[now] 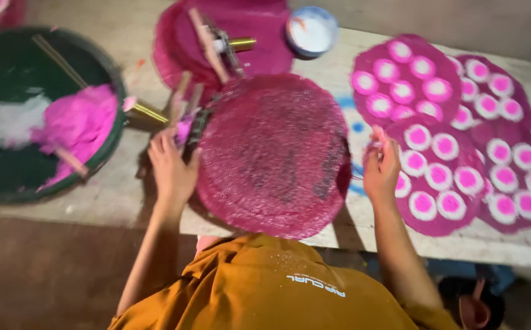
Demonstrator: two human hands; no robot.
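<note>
A round magenta woven mat [271,153] lies on the worn table [125,201] in front of me. My left hand [171,171] is at the mat's left edge, closed around a wooden-handled tool [183,116] with a brass tube [149,113] and pink powder on it. My right hand [380,168] hovers just past the mat's right edge, over a magenta disc [439,177] covered in white-rimmed pink dots. Its fingers are pinched together; blur hides whether anything is between them.
A green basin [9,183] at the left holds pink powder [76,122], white powder and sticks. A second wooden tool [216,43] lies on another magenta mat [259,36] at the back, beside a white bowl [311,29]. More dotted discs [406,79] cover the right.
</note>
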